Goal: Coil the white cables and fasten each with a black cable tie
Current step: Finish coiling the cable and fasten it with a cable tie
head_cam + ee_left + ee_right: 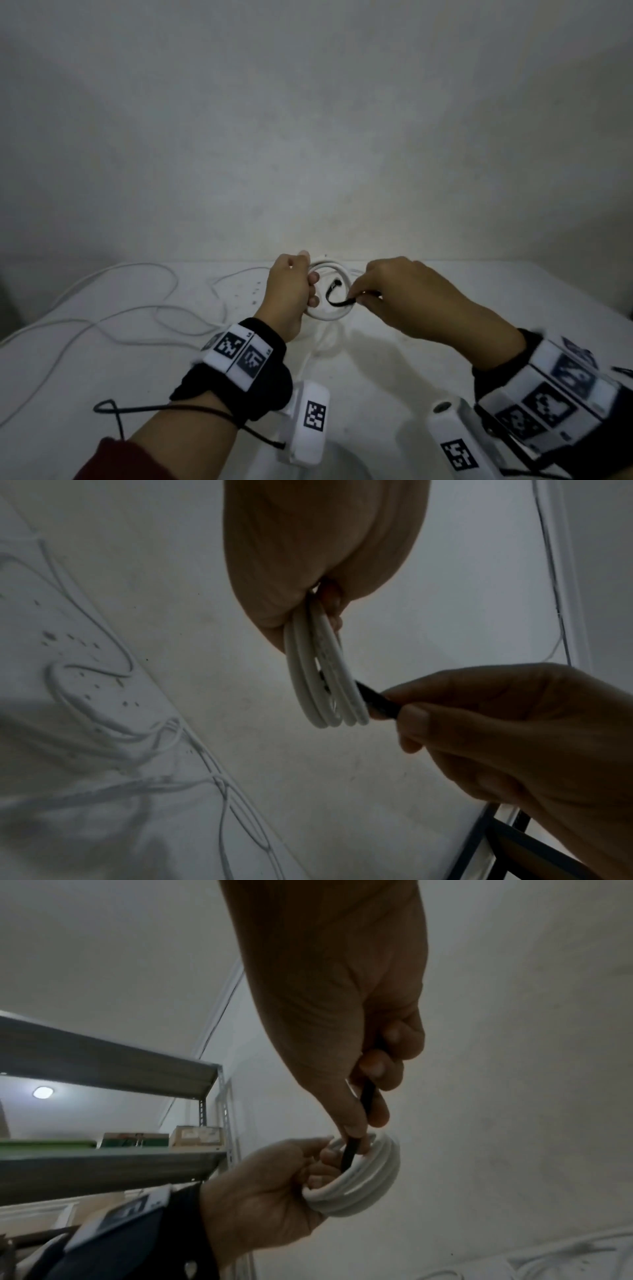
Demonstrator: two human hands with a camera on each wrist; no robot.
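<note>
My left hand (297, 291) grips a coiled white cable (330, 315) above the white table; the coil's loops hang from its fingers (325, 685) and show as a stacked ring (363, 1185) in the right wrist view. My right hand (387, 291) pinches a black cable tie (337, 300) that curves through the middle of the coil. The tie (377, 700) meets the coil's right side, and its strip (352, 1148) runs down between my thumb and fingers into the ring. The tie's far end is partly hidden behind the loops.
Several loose white cables (137, 308) sprawl over the left half of the table (445, 342). A plain wall rises close behind. A grey metal shelf unit (103, 1164) with boxes stands off to one side. Another dark strip (621, 370) lies at the far right.
</note>
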